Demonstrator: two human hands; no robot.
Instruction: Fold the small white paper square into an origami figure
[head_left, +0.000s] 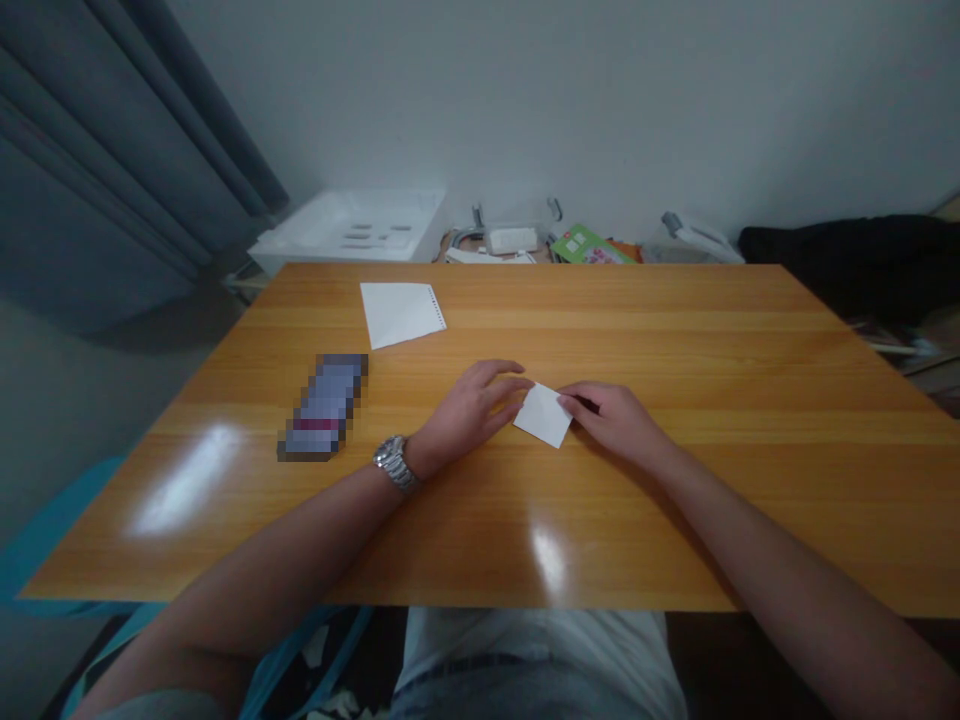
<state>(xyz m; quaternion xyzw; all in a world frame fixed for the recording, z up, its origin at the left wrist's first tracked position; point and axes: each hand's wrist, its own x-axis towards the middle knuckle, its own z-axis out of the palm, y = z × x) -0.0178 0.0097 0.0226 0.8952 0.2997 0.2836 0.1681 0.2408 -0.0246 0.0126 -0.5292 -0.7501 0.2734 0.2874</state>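
We find the right grip (pixel 611 412) pinching a small white four-sided paper piece (pixel 545 414) by its right side, over the glossy orange-brown wooden counter (pixel 660 540). The left grip (pixel 484 400) is loosely spread at the piece's left edge; firm contact we cannot confirm. Left of that grip we record a pixelated bluish rectangular object (pixel 324 405); beyond it, a larger white paper sheet with one perforated edge (pixel 401 315).

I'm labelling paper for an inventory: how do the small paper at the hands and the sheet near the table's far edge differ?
The small paper looks clearly smaller than the notebook sheet. The notebook sheet shows a row of holes along its right edge; the small paper shows none. The right hand pinches the small paper, while the notebook sheet lies untouched on the wooden table. Both are white.
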